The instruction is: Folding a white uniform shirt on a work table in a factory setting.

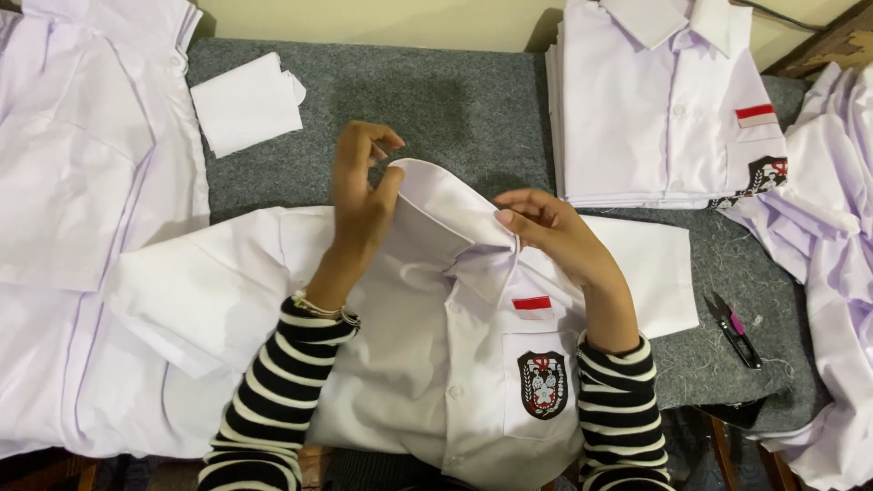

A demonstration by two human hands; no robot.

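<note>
A white short-sleeved shirt [427,364] lies front up on the grey felt table [455,100], with a red-and-white strip and a dark crest badge [543,385] on its chest pocket. My left hand [359,195] pinches the left side of the raised collar [446,205], thumb against the fabric. My right hand [546,227] grips the right collar point near the top button. Both forearms wear black-and-white striped sleeves, and a thin bracelet sits on my left wrist.
A stack of folded white shirts [664,100] sits at the back right. Loose white shirts lie at the left [82,227] and far right [832,209]. A folded white cloth piece [244,102] lies at the back left. Small black thread snips [735,329] rest right of the shirt.
</note>
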